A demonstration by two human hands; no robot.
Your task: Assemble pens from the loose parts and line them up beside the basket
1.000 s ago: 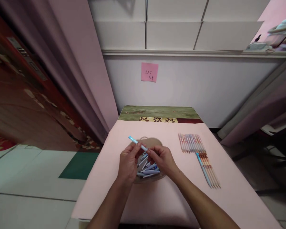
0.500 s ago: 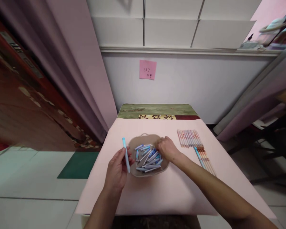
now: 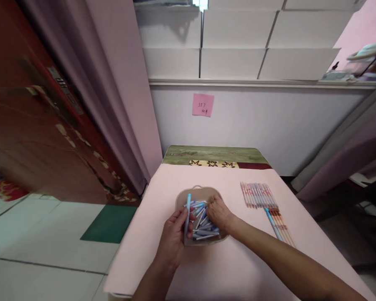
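Presently, reading left to right: a green mat (image 3: 109, 223) is lying on the floor beside the table; the left hand (image 3: 174, 232) is holding a light-blue pen (image 3: 187, 218) nearly upright, thumb and fingers clamped together round its barrel; the pen is overlapping the left side of a beige bin (image 3: 202, 193) in this view, though whether it is touching the rim I cannot tell.

Handling, as judged: the pen is looking light and stiff, its barrel probably smooth and a little slippery; mid-barrel is seeming the best place to hold – a light pinch should be enough, and the ends are offering less purchase.

Inside the bin, loose blue and white pen pieces (image 3: 207, 232) are lying crossed over one another; the slim ones are likely rolling easily, so pinching one near its middle is seeming safest. The right hand (image 3: 218, 214) is hanging over the bin's right side, fingers curled down; their tips are hidden, so whether they are gripping anything I cannot tell.

Farther right, a row of clear-barrelled pens (image 3: 258, 195) is lying side by side on the pink cover (image 3: 138, 255); nearer the person, brown-ended pens (image 3: 282, 228) are lying parallel – a second blue pen (image 3: 273, 224) is flanking them on the left.
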